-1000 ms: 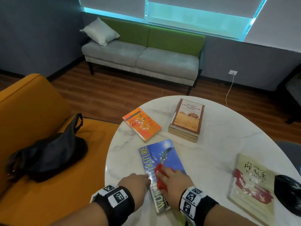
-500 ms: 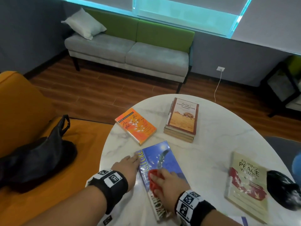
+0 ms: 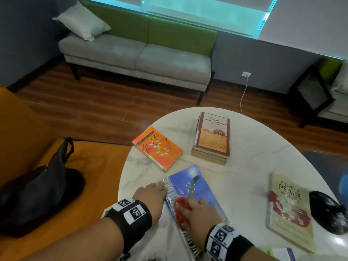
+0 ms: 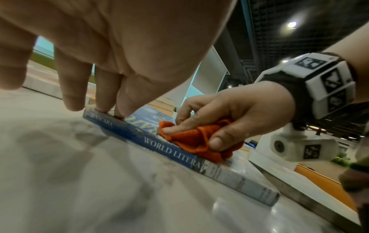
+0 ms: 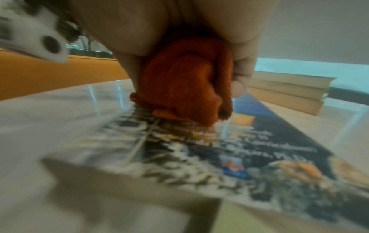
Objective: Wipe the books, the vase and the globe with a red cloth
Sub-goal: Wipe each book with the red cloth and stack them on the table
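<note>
Two hands on blue book (image 3: 195, 191): right hand (image 3: 197, 211) bunching red cloth (image 4: 199, 141) mid-cover, long axis running away; left hand (image 3: 150, 196) flat, pinning far spine corner.

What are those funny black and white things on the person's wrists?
Both forearms are bare, no sleeves. The left hand and right hand each have a black wristband with white blocks printed in black square patterns. A small white camera box hangs under the right wrist.
</note>
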{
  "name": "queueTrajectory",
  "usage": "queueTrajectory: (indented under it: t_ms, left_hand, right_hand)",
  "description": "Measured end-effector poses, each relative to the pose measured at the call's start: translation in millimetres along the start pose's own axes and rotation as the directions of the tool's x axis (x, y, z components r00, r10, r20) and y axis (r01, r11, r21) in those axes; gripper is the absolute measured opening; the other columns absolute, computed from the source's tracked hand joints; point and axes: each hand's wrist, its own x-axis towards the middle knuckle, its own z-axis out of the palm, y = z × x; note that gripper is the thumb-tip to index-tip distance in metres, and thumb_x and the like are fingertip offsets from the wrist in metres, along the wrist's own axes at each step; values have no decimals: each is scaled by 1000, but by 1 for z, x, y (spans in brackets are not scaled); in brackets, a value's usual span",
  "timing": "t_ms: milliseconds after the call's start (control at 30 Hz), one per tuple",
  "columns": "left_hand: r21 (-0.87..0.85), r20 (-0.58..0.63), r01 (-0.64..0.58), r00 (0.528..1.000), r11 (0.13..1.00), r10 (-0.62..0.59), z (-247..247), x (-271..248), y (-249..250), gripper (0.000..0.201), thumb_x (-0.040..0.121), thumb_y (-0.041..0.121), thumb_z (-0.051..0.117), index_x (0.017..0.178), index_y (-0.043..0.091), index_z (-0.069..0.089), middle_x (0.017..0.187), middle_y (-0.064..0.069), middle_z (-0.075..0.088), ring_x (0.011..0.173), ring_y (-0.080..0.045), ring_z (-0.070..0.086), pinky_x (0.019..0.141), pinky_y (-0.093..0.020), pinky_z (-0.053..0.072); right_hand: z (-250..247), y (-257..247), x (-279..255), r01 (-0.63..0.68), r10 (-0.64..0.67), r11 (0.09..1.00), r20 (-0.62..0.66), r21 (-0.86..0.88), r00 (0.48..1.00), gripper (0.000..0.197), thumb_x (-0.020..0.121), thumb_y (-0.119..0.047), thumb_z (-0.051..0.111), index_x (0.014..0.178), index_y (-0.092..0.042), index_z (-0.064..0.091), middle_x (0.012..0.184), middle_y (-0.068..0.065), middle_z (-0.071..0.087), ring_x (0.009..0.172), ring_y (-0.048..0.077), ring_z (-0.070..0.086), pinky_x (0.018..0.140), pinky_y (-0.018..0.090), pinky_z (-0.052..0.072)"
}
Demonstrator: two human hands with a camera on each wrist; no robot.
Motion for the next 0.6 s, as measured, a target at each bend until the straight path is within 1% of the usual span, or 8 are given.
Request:
queueTrajectory:
  t_ms: [67,167,233,300,367,433,533,600]
  left_hand:
    - [5,4,-14,1000,1000,14,2,0,0,71,90,10,42,153,19,11,161,0,1,145,-18,15,112,-38,29]
    - [20,-4,-24,1000,999,24,4,1,0,71,89,10,43,152,17,11,161,-3,0,144,-19,17,111,-38,30]
    - [30,-7,-26,1000,999,26,4,2,1,70,90,11,42,152,16,10,161,-4,1,145,-19,16,112,-38,29]
    - [47,9,-26,1000,999,25,2,3,1,68,93,14,40,152,16,9,161,-2,0,147,-17,10,114,-39,25]
    - [46,19,-23,1000,999,22,2,4,0,66,94,16,39,153,18,9,161,0,1,147,-16,5,115,-40,22]
    - [32,2,-18,1000,999,18,3,4,-1,66,94,17,39,153,20,10,161,3,3,147,-15,6,116,-40,22]
    - [-17,-16,3,1000,1000,-3,5,1,0,68,92,13,41,153,22,11,161,4,2,147,-15,8,115,-39,24]
    - [-47,-29,23,999,999,-24,6,-1,3,71,90,11,42,153,22,10,161,3,-1,147,-17,11,114,-39,26]
  right_hand:
    - [5,-6,-4,34,-34,999,32,11,999,54,95,-38,40,145,-43,20,146,-4,25,119,29,36,93,40,43]
    - [-5,0,10,-16,17,1000,-9,21,1000,51,96,-39,37,143,-47,19,142,-6,27,117,28,35,93,40,43]
    - [-13,0,18,-52,53,999,-33,11,998,51,97,-38,38,144,-45,19,144,-7,23,119,29,34,93,40,43]
    - [-13,-8,14,-42,42,999,0,5,999,54,97,-37,38,145,-40,16,147,-8,19,122,29,32,93,42,42]
    - [-4,-15,5,18,-17,1000,70,-12,997,54,96,-40,31,148,-37,14,149,-9,17,126,29,31,92,42,42]
    - [-1,-13,4,37,-36,999,76,-9,996,57,92,-46,20,148,-38,14,149,-9,18,127,30,31,93,41,43]
    - [-11,-6,20,2,-2,1000,-4,-8,1000,53,98,-38,33,147,-40,13,147,-8,20,123,30,32,91,41,42]
    - [-16,-6,25,-18,18,1000,-40,-18,999,55,99,-35,34,148,-37,10,149,-11,16,124,30,31,89,42,41]
